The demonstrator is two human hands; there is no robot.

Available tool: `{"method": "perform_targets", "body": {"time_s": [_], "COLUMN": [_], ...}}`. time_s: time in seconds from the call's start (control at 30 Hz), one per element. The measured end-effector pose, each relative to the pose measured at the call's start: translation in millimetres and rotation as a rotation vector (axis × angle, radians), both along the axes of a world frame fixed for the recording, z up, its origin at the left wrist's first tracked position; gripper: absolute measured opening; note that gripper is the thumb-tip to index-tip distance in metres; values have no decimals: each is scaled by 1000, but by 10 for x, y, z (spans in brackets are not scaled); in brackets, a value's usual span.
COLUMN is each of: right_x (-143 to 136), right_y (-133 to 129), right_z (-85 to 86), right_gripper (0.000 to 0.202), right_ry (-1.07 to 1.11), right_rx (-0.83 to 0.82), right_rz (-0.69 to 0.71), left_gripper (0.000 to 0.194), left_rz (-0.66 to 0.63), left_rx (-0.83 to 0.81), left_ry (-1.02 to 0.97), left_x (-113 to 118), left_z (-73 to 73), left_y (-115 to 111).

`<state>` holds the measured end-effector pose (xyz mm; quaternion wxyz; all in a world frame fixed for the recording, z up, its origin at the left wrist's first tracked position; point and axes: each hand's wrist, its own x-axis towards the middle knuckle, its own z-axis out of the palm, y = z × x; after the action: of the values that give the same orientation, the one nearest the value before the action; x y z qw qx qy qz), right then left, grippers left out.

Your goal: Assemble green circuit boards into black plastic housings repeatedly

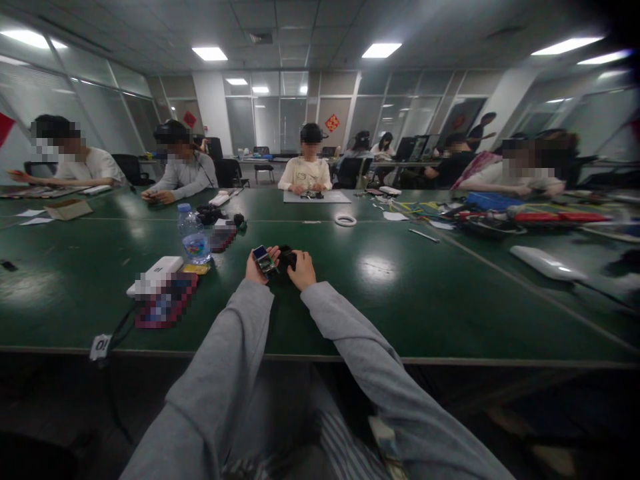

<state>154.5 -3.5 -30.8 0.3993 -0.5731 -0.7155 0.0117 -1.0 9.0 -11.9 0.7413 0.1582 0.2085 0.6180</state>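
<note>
Over the green table [320, 320], my left hand [253, 272] is closed around a small circuit board with a screen [265, 260], its face turned up. Close beside it, my right hand [304, 271] curls over a small black piece [287, 257] that looks like a casing; the fingers hide much of it. The two held things are very near each other, and I cannot tell whether they touch. Both my forearms, in grey sleeves, reach forward across the table's front edge.
A water bottle [194, 237] stands left of my hands, by a white power bank [167, 267] and a red-edged blurred-out item [167, 301]. Ahead lies a white ring [345, 220]. Cables and tools [480, 210] crowd the right. Several people sit around the table.
</note>
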Motion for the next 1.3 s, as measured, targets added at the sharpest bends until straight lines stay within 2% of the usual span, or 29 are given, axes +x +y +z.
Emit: {"method": "perform_targets", "body": {"time_s": [0.13, 0.27, 0.37, 0.53, 0.63, 0.87, 1.13, 1.3], "right_x": [18, -6, -35, -45, -58, -95, -47, -44], "right_y": [3, -77, -157, -207, -192, -144, -103, -125], "right_z": [58, 172, 255, 313, 268, 115, 81, 101], "right_gripper": [45, 45, 44, 40, 41, 47, 68, 71], "right_ry": [96, 170, 180, 203, 191, 90, -2, -30], "right_rx": [103, 236, 263, 297, 273, 104, 81, 53], "right_rz": [5, 75, 117, 104, 128, 256, 400, 375], "left_gripper": [46, 47, 48, 47, 47, 45, 47, 46], "left_rz": [6, 22, 37, 41, 42, 31, 43, 55], "left_rx": [-10, -26, -45, -48, -50, -121, -110, -115], "left_ry": [-16, -10, -4, 24, 44, 71, 86, 79], "left_x": [0, 10, 19, 22, 18, 17, 6, 19], "left_z": [1, 3, 10, 3, -9, 10, 50, 108], "left_y": [-2, -2, -7, 7, 20, -1, -40, -101]}}
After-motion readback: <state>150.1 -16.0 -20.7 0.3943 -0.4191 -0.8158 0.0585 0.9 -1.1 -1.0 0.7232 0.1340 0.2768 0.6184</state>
